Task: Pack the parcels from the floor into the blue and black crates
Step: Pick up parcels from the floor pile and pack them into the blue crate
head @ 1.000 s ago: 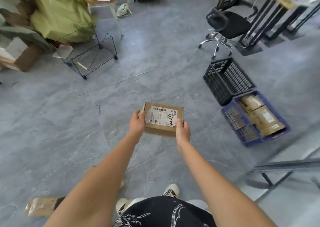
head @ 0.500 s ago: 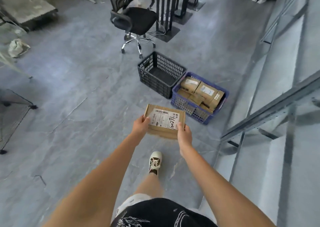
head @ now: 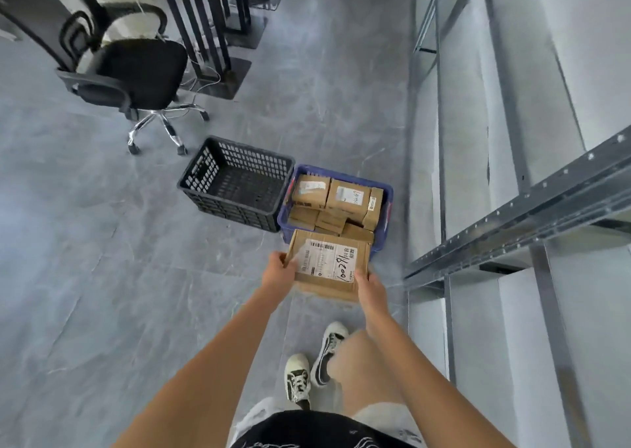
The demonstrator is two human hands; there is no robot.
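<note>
Grey floor (head: 102,277) — both hands' grip on parcel (head: 327,263) edges, near blue crate (head: 386,215).

Bright even daylight, motion-blurred, wide-angle edge distortion

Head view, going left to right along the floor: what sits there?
Black swivel office chair → empty black plastic lattice crate → blue plastic crate holding brown cardboard parcels → grey metal shelving rack.
</note>
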